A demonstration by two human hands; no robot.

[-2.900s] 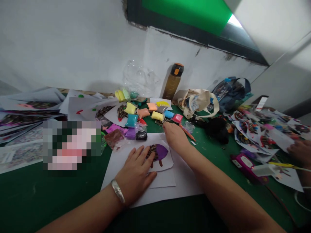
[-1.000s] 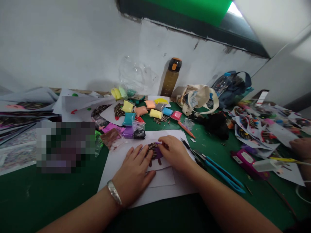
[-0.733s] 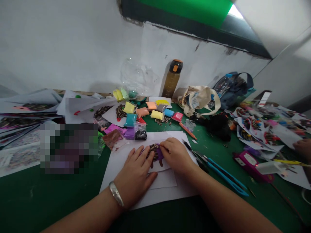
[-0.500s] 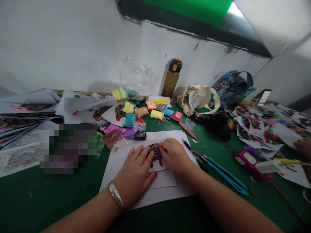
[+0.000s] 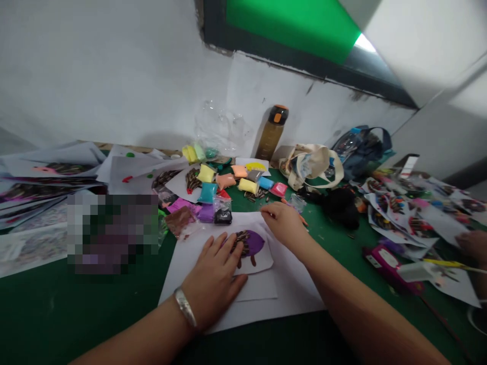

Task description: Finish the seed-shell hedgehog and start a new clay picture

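My left hand (image 5: 213,268) lies flat with fingers spread on a white cut-out paper (image 5: 262,266), its fingertips over the left part of a purple clay figure (image 5: 255,244). Striped seeds (image 5: 242,238) are set on the figure's left side, and two brown clay legs stick out below it. My right hand (image 5: 283,220) is closed in a pinch above the far edge of the white sheets (image 5: 297,289). Whether something small is between its fingertips is hidden. Just beyond it lies a small pile of loose striped seeds (image 5: 256,194) on the green table.
Coloured clay packets (image 5: 207,192) crowd the back edge of the sheets. A bottle (image 5: 271,134) and a cloth bag (image 5: 310,165) stand by the wall. Papers with seed pictures (image 5: 64,167) are stacked at left. A magenta glue gun (image 5: 391,266) and another person's hand (image 5: 472,243) are at right.
My right hand has lifted off the purple figure and moved away toward the loose seeds, uncovering the figure's right side. My left hand stays on the paper. The view has shifted slightly.
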